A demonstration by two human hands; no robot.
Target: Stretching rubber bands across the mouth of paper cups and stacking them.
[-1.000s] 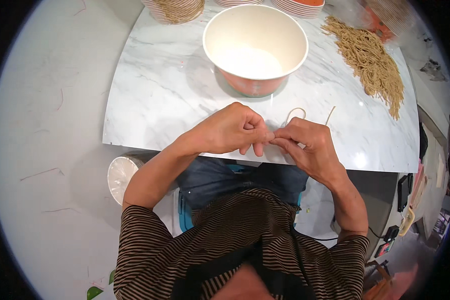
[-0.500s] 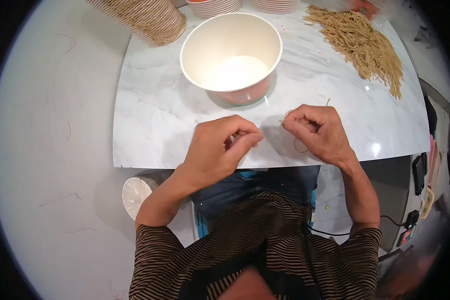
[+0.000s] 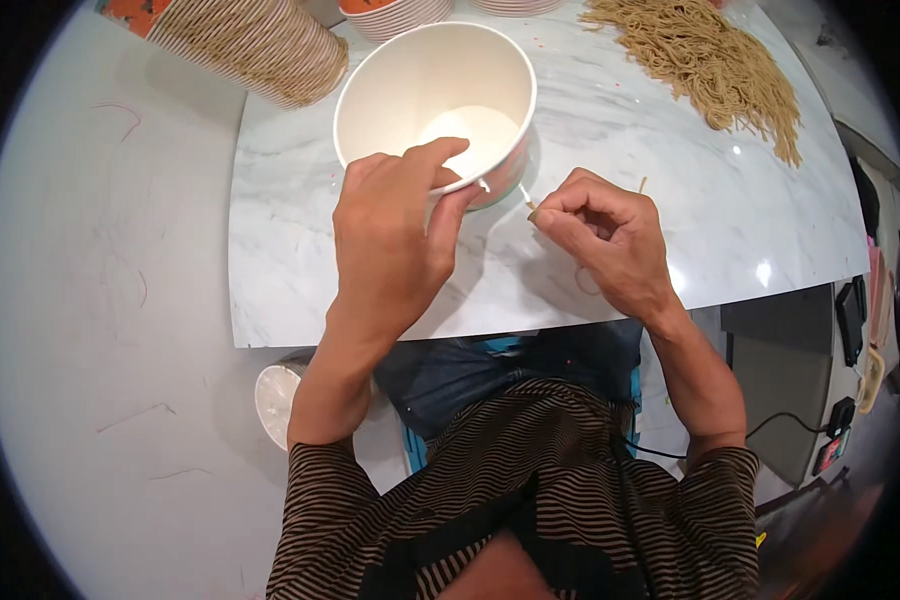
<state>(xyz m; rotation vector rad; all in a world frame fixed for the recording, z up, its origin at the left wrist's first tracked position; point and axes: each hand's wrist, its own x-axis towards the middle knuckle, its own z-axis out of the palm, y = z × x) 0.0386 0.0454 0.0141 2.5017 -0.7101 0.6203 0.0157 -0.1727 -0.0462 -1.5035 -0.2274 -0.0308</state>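
A large white paper tub [image 3: 395, 90] with a pinkish outer wall stands tilted toward me on the marble-patterned table. My left hand [image 3: 385, 235] grips its near rim, the fingers reaching over the inside and the thumb against the outer wall. Just right of the tub, my right hand [image 3: 610, 240] is closed in a pinch on a thin tan cord [image 3: 533, 210]. One short end of the cord sticks out at the fingertips beside the tub's wall. Its other end shows behind the knuckles, and a loop hangs below the hand. The palm hides the rest.
A pile of tan cords [image 3: 715, 70] lies at the far right of the table [image 3: 300, 250]. At the far left leans a stack of nested tubs [image 3: 250, 45] with tan cords along it. More stacked tubs [image 3: 400, 15] stand behind. A white tub [image 3: 275, 405] sits below the table's left edge.
My left hand has gone from a closed pinch over the near table edge to the tub's rim. My right hand has brought the cord forward and left, close to the tub. The view has shifted slightly.
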